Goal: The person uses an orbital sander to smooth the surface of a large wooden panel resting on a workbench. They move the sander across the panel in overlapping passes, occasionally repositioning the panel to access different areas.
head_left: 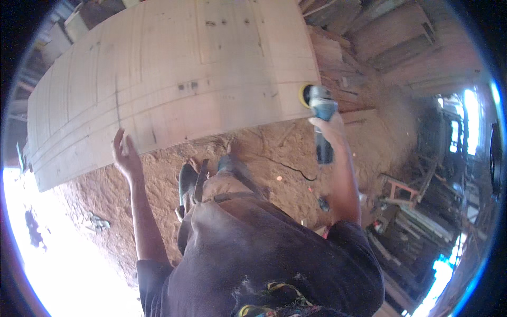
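A wide pale wooden panel (169,100) with dark marks and lengthwise and crosswise lines lies across the far side in front of me. My right hand (331,129) is wrapped round a blue, grey and black angle grinder (323,108). Its yellow-edged disc (304,96) is at the right edge of the panel; whether it touches the wood I cannot tell. My left hand (127,156) is raised at the near edge of the panel, left of my body. It holds nothing and its fingers are apart.
Sawdust-covered ground (285,142) lies between me and the panel, with a dark cord (293,169) across it. Stacked boards (391,31) stand at the far right. Timber pieces (422,222) are piled at the right. A crumpled scrap (97,221) lies at the left.
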Demonstrator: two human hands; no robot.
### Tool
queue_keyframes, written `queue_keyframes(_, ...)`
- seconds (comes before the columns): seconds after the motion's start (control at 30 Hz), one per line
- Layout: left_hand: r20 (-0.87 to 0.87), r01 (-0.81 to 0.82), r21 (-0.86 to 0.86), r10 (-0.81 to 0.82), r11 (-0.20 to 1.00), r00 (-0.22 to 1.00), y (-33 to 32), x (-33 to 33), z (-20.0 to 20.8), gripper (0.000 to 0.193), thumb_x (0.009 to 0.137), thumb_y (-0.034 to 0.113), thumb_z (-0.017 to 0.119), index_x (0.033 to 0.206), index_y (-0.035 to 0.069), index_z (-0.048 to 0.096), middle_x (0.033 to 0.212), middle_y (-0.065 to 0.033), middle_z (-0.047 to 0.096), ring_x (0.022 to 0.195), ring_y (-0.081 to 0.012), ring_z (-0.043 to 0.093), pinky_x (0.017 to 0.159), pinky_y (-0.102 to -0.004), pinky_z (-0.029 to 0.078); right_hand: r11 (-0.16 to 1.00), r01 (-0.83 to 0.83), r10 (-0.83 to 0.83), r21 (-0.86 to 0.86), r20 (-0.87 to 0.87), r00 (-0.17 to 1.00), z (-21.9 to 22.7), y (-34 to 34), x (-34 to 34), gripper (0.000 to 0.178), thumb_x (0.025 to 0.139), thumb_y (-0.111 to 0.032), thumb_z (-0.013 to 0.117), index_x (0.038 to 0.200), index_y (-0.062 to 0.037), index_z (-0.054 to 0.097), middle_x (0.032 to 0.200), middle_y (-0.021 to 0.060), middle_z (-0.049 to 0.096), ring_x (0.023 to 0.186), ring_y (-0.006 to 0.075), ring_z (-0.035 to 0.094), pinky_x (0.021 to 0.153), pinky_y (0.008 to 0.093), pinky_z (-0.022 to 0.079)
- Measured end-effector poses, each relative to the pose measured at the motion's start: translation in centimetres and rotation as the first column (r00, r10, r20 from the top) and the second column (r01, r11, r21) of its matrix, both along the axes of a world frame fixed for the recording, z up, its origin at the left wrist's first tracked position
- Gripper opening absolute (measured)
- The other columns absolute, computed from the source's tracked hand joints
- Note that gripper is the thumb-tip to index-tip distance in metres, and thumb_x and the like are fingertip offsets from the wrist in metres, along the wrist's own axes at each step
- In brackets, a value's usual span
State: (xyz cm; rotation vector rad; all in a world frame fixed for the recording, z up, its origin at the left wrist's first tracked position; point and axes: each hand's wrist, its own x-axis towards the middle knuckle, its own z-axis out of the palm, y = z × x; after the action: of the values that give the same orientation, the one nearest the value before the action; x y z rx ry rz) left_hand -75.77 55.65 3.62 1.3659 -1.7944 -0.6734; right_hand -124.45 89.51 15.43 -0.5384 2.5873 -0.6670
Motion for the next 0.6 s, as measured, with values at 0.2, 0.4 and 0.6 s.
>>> queue_keyframes(0.2,0.674,0.006,-0.033,0.017,0.999,0.739,-0.6,-4.6,-3.1,0.068,0.105,0.046,0.049,0.158,0.005,0.034,0.165,-0.019,0.032,0.155,-0.0325,0.025,0.124,-0.0508,0.017,0.969,0.108,-0.054,-0.223,0.236,0.97,-0.2,-2.4,1.7,0.04,0.082,-0.025,0.081,0.114,-0.0058,0.066,0.084,0.0029,0.067,0.071,0.0143,0.065,0.067,0.0326,0.053)
queue_keyframes(0.4,0.64,0.0,-0.06,0.038,0.998,0.767,0.2,-5.0,-3.6,0.073,0.106,0.05,0.041,0.16,0.002,0.029,0.167,-0.0213,0.028,0.156,-0.0362,0.022,0.123,-0.0521,0.016,0.89,-0.348,0.421,-0.294,0.236,0.876,-1.1,-16.2,13.3,0.046,0.077,-0.031,0.083,0.109,-0.003,0.067,0.087,0.0107,0.07,0.077,0.0247,0.069,0.074,0.041,0.055)
queue_keyframes(0.6,0.646,-0.001,-0.026,0.018,1.0,0.763,0.4,-5.3,-2.9,0.072,0.106,0.047,0.043,0.16,0.001,0.03,0.167,-0.0217,0.029,0.155,-0.0369,0.024,0.124,-0.0507,0.015,0.824,-0.553,0.565,-0.122,0.112,0.817,-2.3,-26.3,20.6,0.051,0.073,-0.023,0.078,0.114,0.0037,0.063,0.098,0.0307,0.071,0.096,0.0481,0.07,0.086,0.0516,0.057)
